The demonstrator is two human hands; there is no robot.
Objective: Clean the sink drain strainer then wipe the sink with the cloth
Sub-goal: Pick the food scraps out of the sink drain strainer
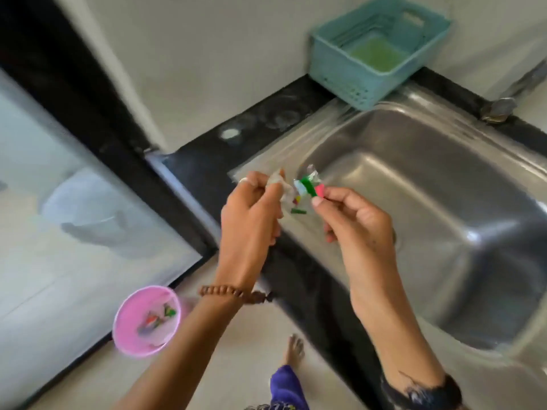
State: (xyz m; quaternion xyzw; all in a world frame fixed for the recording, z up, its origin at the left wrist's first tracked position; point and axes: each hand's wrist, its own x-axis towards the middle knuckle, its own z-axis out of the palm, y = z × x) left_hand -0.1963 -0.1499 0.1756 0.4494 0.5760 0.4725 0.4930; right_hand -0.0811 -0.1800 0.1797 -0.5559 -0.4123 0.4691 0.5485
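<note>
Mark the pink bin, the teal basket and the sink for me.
pink bin (130,315): head view, bare inner wall.
teal basket (349,84): head view, front perforated wall.
sink (444,179): head view, bare basin floor.

A black stone counter (207,155) runs along the pale wall, with a steel sink (444,202) set into it. A teal plastic basket (367,81) sits at the back, partly on the counter and partly over the sink's rim. Faint whitish ring marks (231,133) show on the dark surface left of the sink. Below, a pale tiled floor (236,350) carries a pink bin (145,321) holding colourful scraps, and a bare foot (293,349) stands near it.
</note>
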